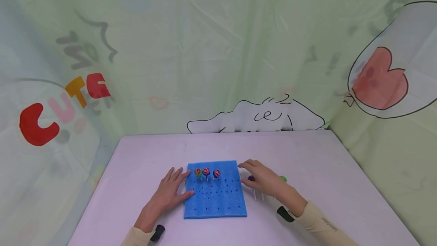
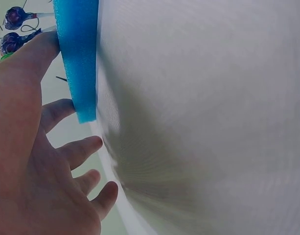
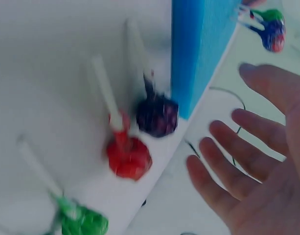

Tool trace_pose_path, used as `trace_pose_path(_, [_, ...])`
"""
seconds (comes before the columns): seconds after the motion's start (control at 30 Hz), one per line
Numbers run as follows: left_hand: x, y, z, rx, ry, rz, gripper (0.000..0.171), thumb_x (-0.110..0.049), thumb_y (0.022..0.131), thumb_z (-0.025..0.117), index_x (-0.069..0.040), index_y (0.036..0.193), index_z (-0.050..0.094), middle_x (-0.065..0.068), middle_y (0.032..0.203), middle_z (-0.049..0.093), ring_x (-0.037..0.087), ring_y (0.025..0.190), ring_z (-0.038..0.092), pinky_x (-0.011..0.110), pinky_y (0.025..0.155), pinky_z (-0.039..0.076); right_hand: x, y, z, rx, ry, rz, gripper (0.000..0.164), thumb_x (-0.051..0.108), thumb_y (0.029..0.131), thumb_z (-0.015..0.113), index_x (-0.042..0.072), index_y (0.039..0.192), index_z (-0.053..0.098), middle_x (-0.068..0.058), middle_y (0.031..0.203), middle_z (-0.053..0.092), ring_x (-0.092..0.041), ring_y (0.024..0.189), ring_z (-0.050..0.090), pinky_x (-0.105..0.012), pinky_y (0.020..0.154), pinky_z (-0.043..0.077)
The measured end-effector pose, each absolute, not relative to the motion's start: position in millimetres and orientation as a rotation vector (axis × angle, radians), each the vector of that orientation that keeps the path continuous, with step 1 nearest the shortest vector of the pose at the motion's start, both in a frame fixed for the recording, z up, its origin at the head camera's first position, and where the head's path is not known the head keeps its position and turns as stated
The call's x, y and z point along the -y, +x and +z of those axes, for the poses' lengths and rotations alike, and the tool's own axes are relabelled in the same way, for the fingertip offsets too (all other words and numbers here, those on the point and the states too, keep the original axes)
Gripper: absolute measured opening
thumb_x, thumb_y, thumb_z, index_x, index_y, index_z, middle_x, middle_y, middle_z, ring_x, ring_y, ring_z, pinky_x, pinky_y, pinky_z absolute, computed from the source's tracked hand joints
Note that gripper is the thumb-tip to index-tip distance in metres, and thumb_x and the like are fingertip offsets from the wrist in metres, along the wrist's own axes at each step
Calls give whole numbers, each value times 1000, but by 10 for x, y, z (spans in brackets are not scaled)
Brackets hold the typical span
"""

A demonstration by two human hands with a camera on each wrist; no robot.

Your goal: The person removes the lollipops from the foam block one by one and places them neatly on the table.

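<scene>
A blue foam board (image 1: pixel 218 202) with rows of small holes lies on the table. Three wrapped lollipops stand on their sticks in its back rows: a green-and-red one (image 1: pixel 198 172), a red-and-purple one (image 1: pixel 206 171) and a purple one (image 1: pixel 216 174). My left hand (image 1: pixel 165 194) touches the board's left edge with spread fingers. Just past the right edge hovers my right hand (image 1: pixel 264 179), its fingers parted and holding nothing. Beneath and beside it, loose lollipops lie on the table: a dark purple one (image 3: pixel 157 115), a red one (image 3: pixel 129 157) and a green one (image 3: pixel 84 221).
The pale table (image 1: pixel 143 158) meets a printed curtain (image 1: pixel 205 67) along its back edge, and curtain also hangs at both sides. Dark wrist-worn pieces sit at the left cuff (image 1: pixel 136 237) and the right cuff (image 1: pixel 314 215).
</scene>
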State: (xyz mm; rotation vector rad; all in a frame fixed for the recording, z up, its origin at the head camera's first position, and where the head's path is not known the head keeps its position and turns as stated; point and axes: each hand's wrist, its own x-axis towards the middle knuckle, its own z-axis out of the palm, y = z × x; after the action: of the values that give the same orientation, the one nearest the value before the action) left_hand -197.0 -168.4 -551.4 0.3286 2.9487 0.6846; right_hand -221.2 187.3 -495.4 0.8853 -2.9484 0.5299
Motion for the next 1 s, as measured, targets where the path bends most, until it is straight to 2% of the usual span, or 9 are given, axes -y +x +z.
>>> trace_pose_path(0.2, [1681,-1967,-5495,-2950,330,695,79,-64,87,65,-29,154,42,12,164,32,43,155,13,68,120,17,-1699,-2214,-4996,2755,986,482,47,29,90,77,10,131,62,-7,124,65,-24,115,64,-38,92,59])
trace_pose_path(0.4, [1680,-1970,-5504,-2957,334,690,79,-64,87,65,-29,154,42,12,164,32,43,155,14,68,120,18,-1528,-2213,-5030,2653,1026,396,45,32,90,76,14,129,62,-2,123,65,-18,115,63,-33,94,58])
trace_pose_path(0.63, [1677,-1965,-5492,-2955,334,695,78,-63,87,66,-28,154,42,11,164,33,42,155,14,68,120,18,-1315,-2181,-5004,2503,1086,387,45,26,86,81,13,125,63,-5,123,65,-21,117,63,-36,95,58])
trace_pose_path(1.0, [1682,-1963,-5478,-2953,338,700,78,-62,87,67,-28,153,43,12,164,33,42,155,14,67,121,18,-1154,-2187,-5031,2550,1027,270,48,33,86,80,17,127,59,-4,130,62,-20,124,59,-35,100,55])
